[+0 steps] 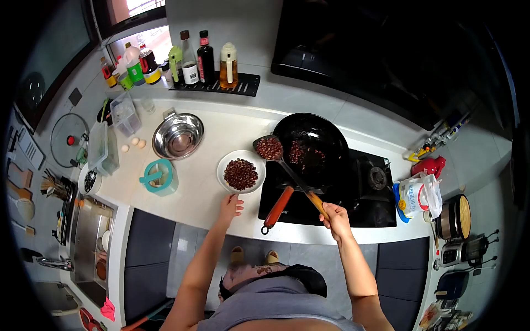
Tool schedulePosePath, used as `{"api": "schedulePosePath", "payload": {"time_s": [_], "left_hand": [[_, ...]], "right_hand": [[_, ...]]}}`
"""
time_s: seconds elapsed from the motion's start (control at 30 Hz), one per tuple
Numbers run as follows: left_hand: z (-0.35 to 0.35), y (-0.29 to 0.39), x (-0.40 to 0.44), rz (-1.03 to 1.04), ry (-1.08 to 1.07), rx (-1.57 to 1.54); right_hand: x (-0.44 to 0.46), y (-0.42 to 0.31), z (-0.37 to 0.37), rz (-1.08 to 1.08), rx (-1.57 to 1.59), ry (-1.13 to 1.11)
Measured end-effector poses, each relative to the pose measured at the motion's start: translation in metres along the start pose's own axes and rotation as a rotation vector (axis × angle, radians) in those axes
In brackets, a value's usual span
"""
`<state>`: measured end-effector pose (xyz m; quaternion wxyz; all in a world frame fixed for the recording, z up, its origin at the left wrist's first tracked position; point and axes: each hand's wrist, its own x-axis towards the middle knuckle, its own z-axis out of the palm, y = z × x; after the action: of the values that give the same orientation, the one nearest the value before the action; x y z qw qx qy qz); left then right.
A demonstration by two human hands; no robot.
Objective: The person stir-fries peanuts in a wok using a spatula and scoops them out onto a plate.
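My right hand (335, 218) is closed around the wooden handle of a long ladle (294, 175). Its round bowl, at the gap between the wok and the plate, carries dark red peanuts (269, 148). More peanuts lie in the oily black wok (312, 129), whose red-brown handle (277, 208) points toward me. Left of the stove, a white plate (222, 180) on the counter holds a heap of the same peanuts. My left hand (231, 208) is at the plate's near rim, fingers loosely bent and apart; whether it touches the rim is hard to tell.
On the counter at left stand a steel basin (179, 135), a teal-lidded jug (159, 177), eggs (135, 143) and plastic containers (104, 149). Bottles (205, 58) line the back shelf. A white-blue bag (417, 196) stands right of the second burner (377, 177). The black range hood (381, 55) overhangs the stove.
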<state>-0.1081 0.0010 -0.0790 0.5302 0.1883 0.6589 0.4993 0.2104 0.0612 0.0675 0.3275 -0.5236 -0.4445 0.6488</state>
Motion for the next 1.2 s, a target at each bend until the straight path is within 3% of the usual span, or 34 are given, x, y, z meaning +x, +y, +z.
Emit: {"api": "schedulePosePath", "payload": {"time_s": [0.2,0.33,0.47,0.57,0.67,0.77,0.8,0.9,0.97,1.03,1.1,1.2], "left_hand": [[-0.027,-0.008,-0.011,0.015,0.059,-0.093],[-0.035,-0.009,-0.018,0.024,0.092,-0.153],[-0.037,-0.008,-0.023,0.020,0.106,-0.172],[-0.035,-0.004,-0.024,0.031,0.100,-0.168],[-0.029,0.000,-0.026,0.051,0.076,-0.168],[-0.018,0.005,-0.024,0.094,0.017,-0.126],[-0.011,0.009,-0.025,0.111,-0.012,-0.104],[0.021,0.019,-0.029,0.112,-0.172,0.010],[0.047,0.019,-0.030,0.113,-0.263,0.069],[0.070,0.029,-0.041,0.097,-0.337,0.111],[0.085,0.018,-0.030,0.311,-0.352,0.344],[0.103,0.031,-0.042,0.080,-0.483,0.320]], "right_hand": [[0.009,0.003,0.028,0.043,-0.125,-0.128],[0.026,0.027,0.048,-0.076,-0.320,-0.099],[0.017,0.030,0.060,-0.586,-0.995,0.101],[0.009,0.026,0.062,-0.852,-1.203,0.161],[0.004,0.028,0.057,-0.909,-1.270,0.166],[0.004,0.042,0.047,-0.831,-1.024,0.183],[0.000,0.042,0.043,-0.621,-0.877,0.141],[-0.002,0.042,0.021,-0.309,-0.259,0.072],[-0.013,0.022,-0.001,-0.184,-0.093,0.112],[-0.024,-0.004,-0.024,-0.171,-0.060,0.159],[-0.024,-0.018,-0.057,-0.161,-0.132,0.206],[-0.021,-0.027,-0.104,-0.107,-0.234,0.266]]}}
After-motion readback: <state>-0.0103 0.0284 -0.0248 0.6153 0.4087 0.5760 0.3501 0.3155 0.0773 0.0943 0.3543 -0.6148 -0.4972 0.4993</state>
